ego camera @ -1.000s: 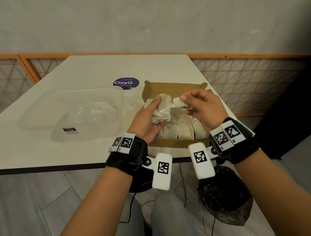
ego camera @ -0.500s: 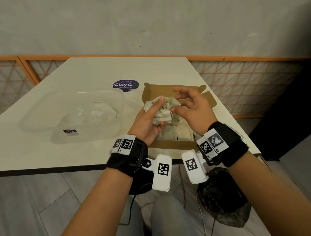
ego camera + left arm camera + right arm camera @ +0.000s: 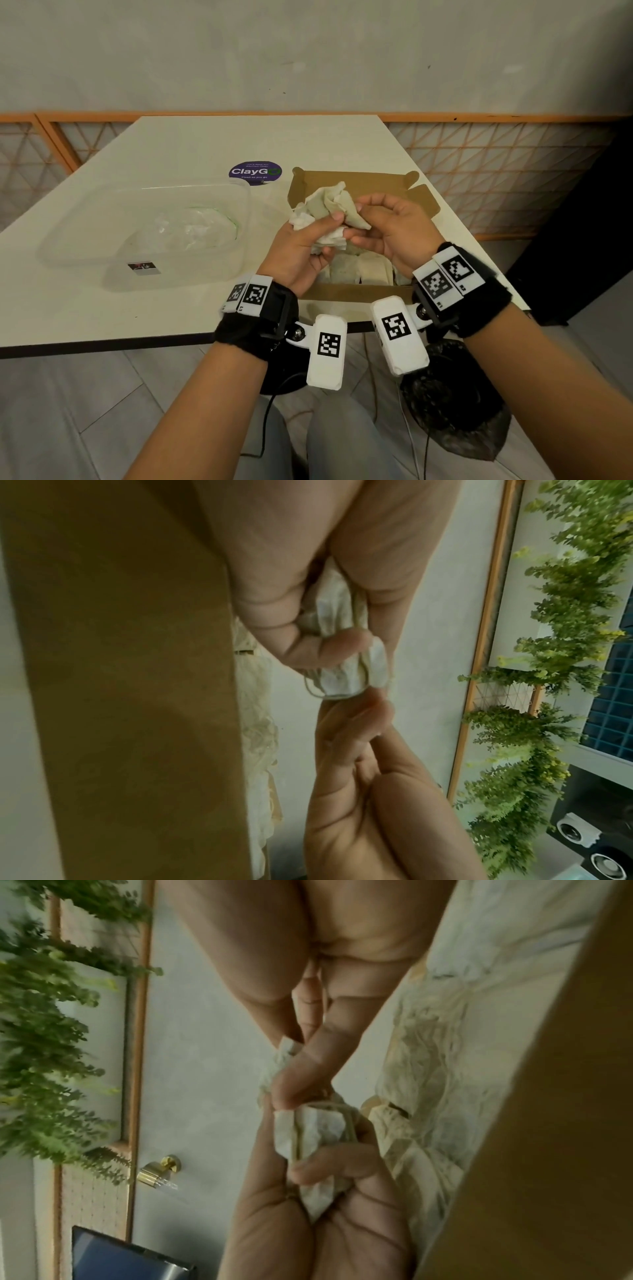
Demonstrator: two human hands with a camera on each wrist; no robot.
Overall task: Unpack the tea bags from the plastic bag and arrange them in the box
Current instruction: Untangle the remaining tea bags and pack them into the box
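My left hand (image 3: 317, 236) grips a crumpled bunch of pale tea bags (image 3: 325, 209) above the open brown cardboard box (image 3: 356, 181). My right hand (image 3: 368, 219) pinches one tea bag (image 3: 354, 216) at the bunch's right side. In the left wrist view the bunch (image 3: 337, 653) sits between my curled fingers, with the right hand (image 3: 356, 723) meeting it from below. In the right wrist view the bunch (image 3: 311, 1134) is clamped in the left hand (image 3: 318, 1191) below my pinching right fingertips (image 3: 294, 1091). Several tea bags (image 3: 359, 270) lie flat in the box. The crumpled clear plastic bag (image 3: 191, 229) lies in a clear tub.
The clear plastic tub (image 3: 147, 240) stands left of the box on the white table (image 3: 239, 144). A round purple sticker (image 3: 255, 172) lies behind it. A black bin bag (image 3: 452, 401) sits on the floor under the table's near right edge.
My right hand came back from the right to the bunch in my left hand and now pinches a tea bag there. Both hands rose slightly above the box.
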